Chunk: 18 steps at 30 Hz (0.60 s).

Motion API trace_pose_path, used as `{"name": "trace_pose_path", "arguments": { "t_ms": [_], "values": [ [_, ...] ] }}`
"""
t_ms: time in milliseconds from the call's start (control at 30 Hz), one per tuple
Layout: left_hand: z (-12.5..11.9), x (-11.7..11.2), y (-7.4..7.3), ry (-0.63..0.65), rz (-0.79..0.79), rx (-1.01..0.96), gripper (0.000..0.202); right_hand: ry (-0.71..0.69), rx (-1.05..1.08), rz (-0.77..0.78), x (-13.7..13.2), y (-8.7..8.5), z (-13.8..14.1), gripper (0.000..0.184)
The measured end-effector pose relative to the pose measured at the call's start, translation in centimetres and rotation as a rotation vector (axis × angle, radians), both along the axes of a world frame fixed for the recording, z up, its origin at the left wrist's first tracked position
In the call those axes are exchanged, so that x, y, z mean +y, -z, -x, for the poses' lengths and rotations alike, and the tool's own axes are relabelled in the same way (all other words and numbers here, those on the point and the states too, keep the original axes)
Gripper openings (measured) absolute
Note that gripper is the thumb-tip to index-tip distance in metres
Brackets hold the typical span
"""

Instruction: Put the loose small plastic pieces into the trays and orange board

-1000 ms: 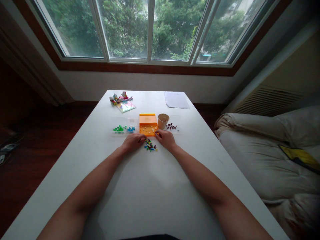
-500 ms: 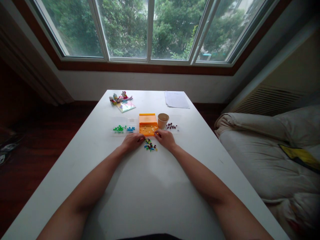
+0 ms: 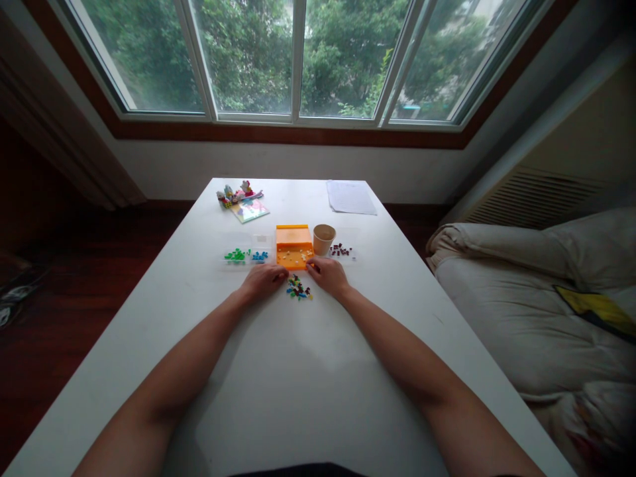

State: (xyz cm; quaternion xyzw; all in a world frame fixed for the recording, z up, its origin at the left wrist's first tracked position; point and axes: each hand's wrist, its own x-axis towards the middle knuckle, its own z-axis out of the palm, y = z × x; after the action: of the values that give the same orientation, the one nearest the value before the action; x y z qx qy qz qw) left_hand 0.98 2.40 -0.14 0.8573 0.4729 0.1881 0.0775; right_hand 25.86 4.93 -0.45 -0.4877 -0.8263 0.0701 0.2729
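A small heap of mixed-colour little pieces [image 3: 298, 289] lies on the white table [image 3: 278, 391], just in front of an orange tray [image 3: 294, 246] that holds several pale pieces. My left hand [image 3: 263, 281] rests on the table at the left of the heap, fingers curled, tips at the heap's edge. My right hand [image 3: 328, 275] rests at the right of the heap with its fingers pinched near the tray's front right corner. What either hand holds is too small to make out.
A brown paper cup [image 3: 324, 239] stands right of the tray, dark red pieces [image 3: 340, 251] beside it. Clear trays with green pieces [image 3: 236, 255] and blue pieces [image 3: 259, 256] lie to the left. Small figures with a booklet [image 3: 243, 203] and a paper sheet [image 3: 350, 197] lie further back. A sofa [image 3: 536, 311] is right.
Almost nothing has moved. Both hands stay at the heap; the right hand's fingertips have shifted slightly by the tray's corner.
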Motion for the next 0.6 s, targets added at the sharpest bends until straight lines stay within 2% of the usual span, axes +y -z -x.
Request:
{"name": "trace_pose_path", "arguments": {
  "t_ms": [300,600],
  "values": [
    [0.2,-0.3,-1.3,-0.079,0.020,0.066,0.025,-0.018,0.020,0.015,0.1,0.1,-0.1,0.018],
    [1.1,0.0,-1.5,-0.047,-0.073,0.217,0.022,-0.019,0.018,0.025,0.0,0.0,-0.1,0.019]
  ]
}}
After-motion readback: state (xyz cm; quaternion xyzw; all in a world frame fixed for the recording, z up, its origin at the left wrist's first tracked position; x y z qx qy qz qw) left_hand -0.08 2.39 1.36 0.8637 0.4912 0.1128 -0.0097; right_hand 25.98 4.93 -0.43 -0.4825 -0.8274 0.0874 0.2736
